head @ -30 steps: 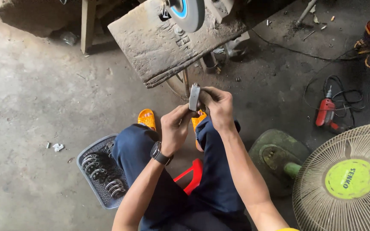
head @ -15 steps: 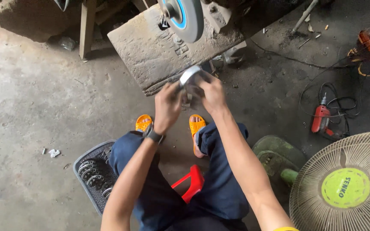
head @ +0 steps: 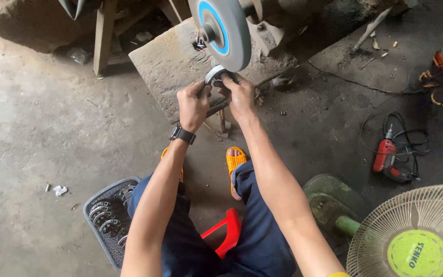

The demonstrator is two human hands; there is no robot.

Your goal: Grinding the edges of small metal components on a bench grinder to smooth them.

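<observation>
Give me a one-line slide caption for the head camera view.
Both hands, left hand and right hand, press a small metal ring against the grey grinding wheel.

The person's arms are bare from the upper arm down; no sleeve shows except a sliver of yellow cloth at the near edge, by the right arm. A black wristwatch [head: 182,135] with a dark square face sits on the left wrist. The left hand [head: 193,104] and right hand [head: 241,96] wear no gloves or rings (as far as can be seen). The legs are in dark navy trousers [head: 255,225], and the feet wear bright orange slide sandals [head: 235,160] with ribbed straps, toes bare.
</observation>
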